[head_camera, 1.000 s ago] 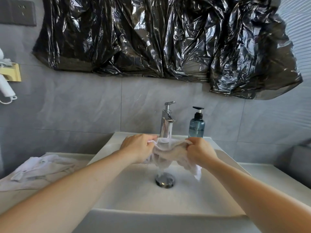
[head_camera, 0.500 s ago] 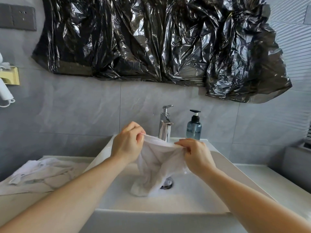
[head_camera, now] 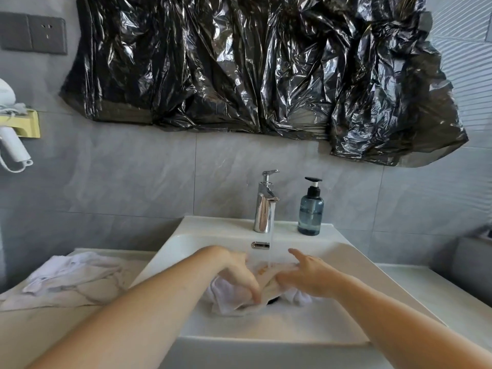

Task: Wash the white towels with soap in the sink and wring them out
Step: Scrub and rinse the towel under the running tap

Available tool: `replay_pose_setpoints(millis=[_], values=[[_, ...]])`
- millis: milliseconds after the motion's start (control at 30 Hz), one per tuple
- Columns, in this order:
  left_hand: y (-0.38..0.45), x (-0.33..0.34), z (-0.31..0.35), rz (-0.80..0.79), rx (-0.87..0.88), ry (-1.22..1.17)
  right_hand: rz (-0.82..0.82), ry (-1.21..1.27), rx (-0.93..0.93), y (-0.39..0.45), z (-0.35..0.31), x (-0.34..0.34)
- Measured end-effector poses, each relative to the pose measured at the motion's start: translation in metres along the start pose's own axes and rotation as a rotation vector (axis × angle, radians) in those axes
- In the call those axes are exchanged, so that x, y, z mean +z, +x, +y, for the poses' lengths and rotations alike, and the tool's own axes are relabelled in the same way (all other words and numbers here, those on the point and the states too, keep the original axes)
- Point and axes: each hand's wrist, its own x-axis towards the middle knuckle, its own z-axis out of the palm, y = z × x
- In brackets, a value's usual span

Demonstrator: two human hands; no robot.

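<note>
On the counter at the far left a second white towel (head_camera: 72,272) lies crumpled, waiting its turn, while the one being washed (head_camera: 234,294) sits low in the sink (head_camera: 170,251), bunched over the drain with the stream from the faucet (head_camera: 265,206) falling onto its upper fold. The left hand (head_camera: 239,275) bears down on it with fingers bent, fingertips pressed into the cloth near the drain; it seems to pinch a fold, though motion blur makes that hard to confirm. To do this step well, that hand should anchor the towel while the cloth is worked back and forth under the water, so the orange-brown mark (head_camera: 263,267) where the stream lands gets the rubbing, and the bulk should be kept off the drain so water can run away. Soap from the pump bottle (head_camera: 310,209) standing on the sink's rear ledge is best applied straight to that mark. The right hand (head_camera: 306,275) has its index finger lifted straight and its other fingers low on the towel; whether they curl round it cannot be told. The drain is mostly covered, the towel's far edge is lost in blur, and both forearms run out of the frame.
</note>
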Motion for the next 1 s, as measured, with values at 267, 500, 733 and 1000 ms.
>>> replay_pose_setpoints(millis=[267,500,733,1000], values=[[0.018,0.022,0.013,0.213,0.061,-0.056,0.170,-0.281,0.025,0.002,0.009,0.005],[0.018,0.007,0.009,0.588,0.171,-0.742,0.511,0.252,-0.019,0.009,-0.019,-0.006],[0.018,0.005,0.017,0.666,0.247,-0.955,0.584,0.463,0.018,0.019,-0.042,-0.010],[0.036,0.003,0.012,0.656,0.266,-0.936,0.774,0.698,-0.268,0.005,-0.056,-0.001]])
